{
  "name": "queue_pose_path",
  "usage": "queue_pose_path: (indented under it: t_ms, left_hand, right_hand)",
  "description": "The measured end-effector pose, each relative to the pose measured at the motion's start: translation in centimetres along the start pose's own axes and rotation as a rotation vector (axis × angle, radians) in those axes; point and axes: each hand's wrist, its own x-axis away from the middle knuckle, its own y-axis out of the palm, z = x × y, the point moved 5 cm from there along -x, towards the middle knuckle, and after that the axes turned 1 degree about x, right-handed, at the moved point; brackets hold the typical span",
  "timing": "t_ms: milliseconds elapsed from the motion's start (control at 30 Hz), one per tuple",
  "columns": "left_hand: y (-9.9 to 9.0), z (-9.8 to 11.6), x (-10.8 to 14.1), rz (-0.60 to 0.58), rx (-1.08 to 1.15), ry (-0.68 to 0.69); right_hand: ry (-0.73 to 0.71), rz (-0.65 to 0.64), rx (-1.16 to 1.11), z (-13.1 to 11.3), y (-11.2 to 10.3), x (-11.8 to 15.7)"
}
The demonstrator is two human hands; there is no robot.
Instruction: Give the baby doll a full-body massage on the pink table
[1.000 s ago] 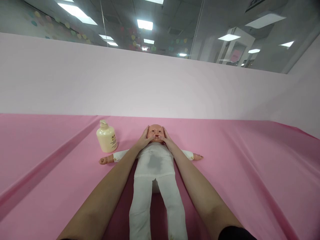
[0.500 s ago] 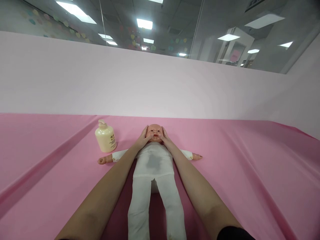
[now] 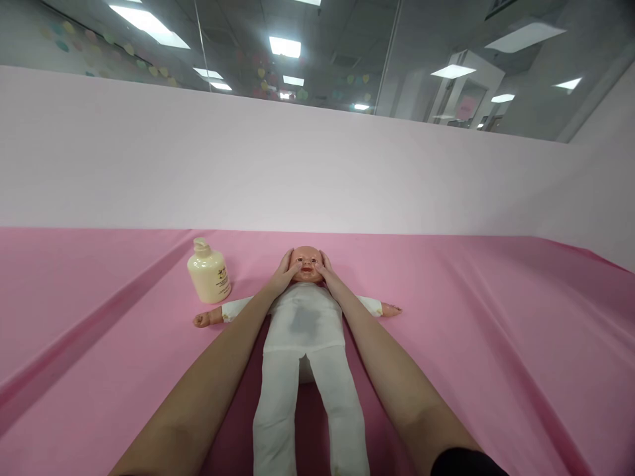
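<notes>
Thumbs (image 3: 296, 269) now wider apart on the doll's face (image 3: 307, 260)

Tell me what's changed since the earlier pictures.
The thumbs of the left hand and right hand have moved apart, outward and slightly up, from near the corners of the doll's mouth onto its cheeks. Nothing was taken hold of or let go: both hands still cup the head. The doll and the bottle stayed in place on the pink cover.
</notes>
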Motion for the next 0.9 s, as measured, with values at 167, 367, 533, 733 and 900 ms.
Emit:
queue_pose_path:
  t_ms: [167, 367, 533, 733, 900]
  left_hand:
    - [0.1, 0.1, -0.1, -0.002, 0.013, 0.003]
    - [0.2, -0.6, -0.7, 0.003, -0.036, 0.037]
    - [0.5, -1.4, -1.3, 0.152, -0.191, 0.067]
    - [0.9, -1.2, -1.0, 0.191, -0.234, 0.064]
    - [0.9, -1.0, -1.0, 0.176, -0.239, 0.106]
  right_hand:
    - [0.009, -0.012, 0.001, -0.1, 0.1, 0.0]
    - [0.003, -0.023, 0.033, 0.2, -0.2, -0.4]
    - [-0.095, 0.074, 0.137, 0.2, -0.4, -0.7]
    - [-0.125, 0.141, 0.268, -0.3, 0.1, -0.1]
    - [-0.140, 0.102, 0.226, -0.2, 0.2, -0.3]
